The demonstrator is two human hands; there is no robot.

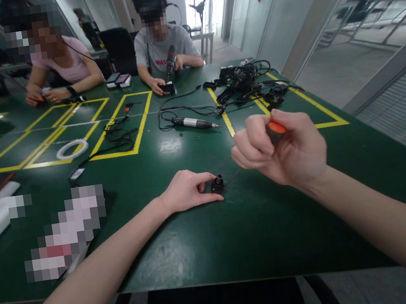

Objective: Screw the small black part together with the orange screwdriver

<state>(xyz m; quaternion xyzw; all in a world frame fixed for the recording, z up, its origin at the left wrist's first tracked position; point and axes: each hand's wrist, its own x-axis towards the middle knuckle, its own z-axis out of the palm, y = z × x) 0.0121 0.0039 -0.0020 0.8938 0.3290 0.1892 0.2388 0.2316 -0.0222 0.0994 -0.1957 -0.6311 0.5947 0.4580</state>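
At the small black part (217,186), left hand (185,191) pinches its sides, likely steadying it; right of it, right hand (288,150) grips orange-ended handle (276,128), probably for control.

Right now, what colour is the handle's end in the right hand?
The handle's end is orange; head view.
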